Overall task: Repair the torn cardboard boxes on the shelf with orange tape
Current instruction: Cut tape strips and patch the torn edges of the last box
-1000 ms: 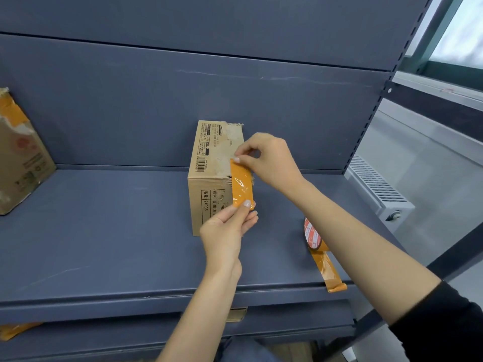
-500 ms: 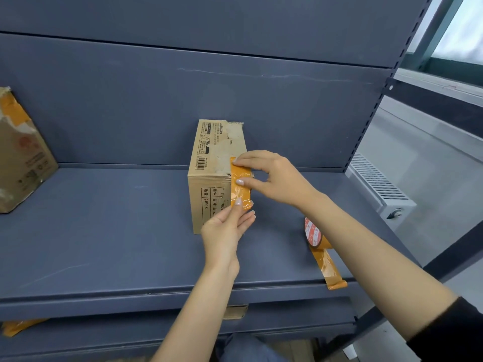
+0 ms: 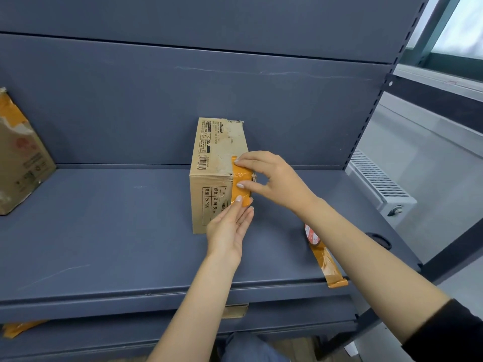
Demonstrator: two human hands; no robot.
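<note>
I see matt brown cardboard box [image 3: 213, 176], torn papery top; glossy crinkled orange tape strip [image 3: 241, 182]; matt blue-grey painted metal shelf [image 3: 117, 231], faintly scratched.

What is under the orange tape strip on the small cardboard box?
The orange tape strip lies over the front top edge of the small cardboard box, pressed by the right hand and left hand. Torn paper shows beside it; the cardboard beneath is covered.
</note>
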